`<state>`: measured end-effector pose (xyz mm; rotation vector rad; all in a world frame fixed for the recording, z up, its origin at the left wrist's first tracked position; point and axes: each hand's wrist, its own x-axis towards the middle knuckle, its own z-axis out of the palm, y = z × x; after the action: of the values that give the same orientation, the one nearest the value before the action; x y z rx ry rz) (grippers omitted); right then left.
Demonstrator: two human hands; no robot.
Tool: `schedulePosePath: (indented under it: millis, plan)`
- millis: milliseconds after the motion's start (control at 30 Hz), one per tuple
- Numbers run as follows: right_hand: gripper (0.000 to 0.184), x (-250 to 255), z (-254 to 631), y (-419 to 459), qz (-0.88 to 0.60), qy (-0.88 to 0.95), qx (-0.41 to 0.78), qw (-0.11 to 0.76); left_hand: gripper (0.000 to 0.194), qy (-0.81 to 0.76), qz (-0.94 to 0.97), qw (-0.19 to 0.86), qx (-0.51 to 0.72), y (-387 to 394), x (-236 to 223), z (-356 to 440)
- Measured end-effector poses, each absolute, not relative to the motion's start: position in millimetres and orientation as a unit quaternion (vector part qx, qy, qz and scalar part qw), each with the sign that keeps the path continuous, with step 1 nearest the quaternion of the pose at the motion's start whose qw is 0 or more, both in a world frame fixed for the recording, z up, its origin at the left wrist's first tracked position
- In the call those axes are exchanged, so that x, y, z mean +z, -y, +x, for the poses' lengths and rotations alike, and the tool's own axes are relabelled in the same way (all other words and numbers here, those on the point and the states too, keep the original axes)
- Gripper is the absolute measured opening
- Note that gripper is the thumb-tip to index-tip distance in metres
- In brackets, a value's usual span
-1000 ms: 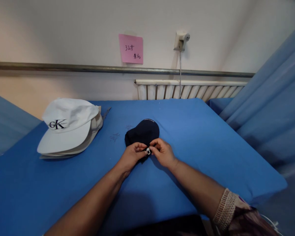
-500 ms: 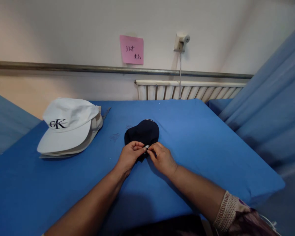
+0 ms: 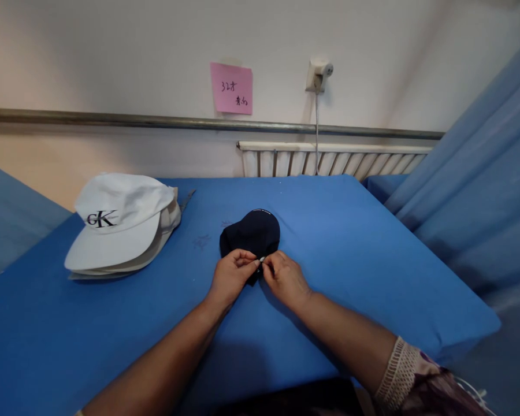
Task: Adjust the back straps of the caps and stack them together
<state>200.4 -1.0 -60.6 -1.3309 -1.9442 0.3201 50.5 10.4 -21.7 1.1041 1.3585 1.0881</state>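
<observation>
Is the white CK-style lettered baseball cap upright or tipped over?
Upright: the white baseball cap sits crown up, lettering readable, on other caps whose brims show beneath.

The left hand point(image 3: 229, 278) and the right hand point(image 3: 286, 279) are bare, fingers and wrists uncovered. The right sleeve point(image 3: 433, 387) ends in a wide cream band point(image 3: 395, 365) of openwork lace, its small holes set in rows, with a scalloped-looking edge. Beyond this trim the cloth turns pale pinkish, then deep maroon and purple in a blotchy print whose motif is too blurred to tell. At the left forearm only a tiny pale edge point(image 3: 78, 413) shows, and black cloth point(image 3: 290, 398), seemingly clothing, lies low in the middle, its details lost in shadow
</observation>
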Motion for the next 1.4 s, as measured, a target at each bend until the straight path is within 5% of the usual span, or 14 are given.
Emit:
schedulePosePath:
  millis: [267,500,867,1400]
  plan:
    - [0.005,-71.2,205.3,-10.6,-0.5,0.652,0.345,0.453,0.025,-0.559,0.449,0.528,0.456,-12.0,-24.3,49.3]
    - [0.018,-75.6,205.7,-18.2,-0.436,0.54,0.537,0.479,0.031,-0.565,0.428,0.549,0.442,-12.7,-22.1,47.9]
    - [0.008,-62.3,205.7,-4.3,-0.498,0.715,0.247,0.424,0.026,-0.564,0.445,0.534,0.447,-12.4,-24.4,48.1]
    - [0.01,-61.9,200.9,-0.8,-0.538,0.75,0.167,0.347,0.022,-0.562,0.462,0.525,0.442,-12.8,-24.7,48.8]
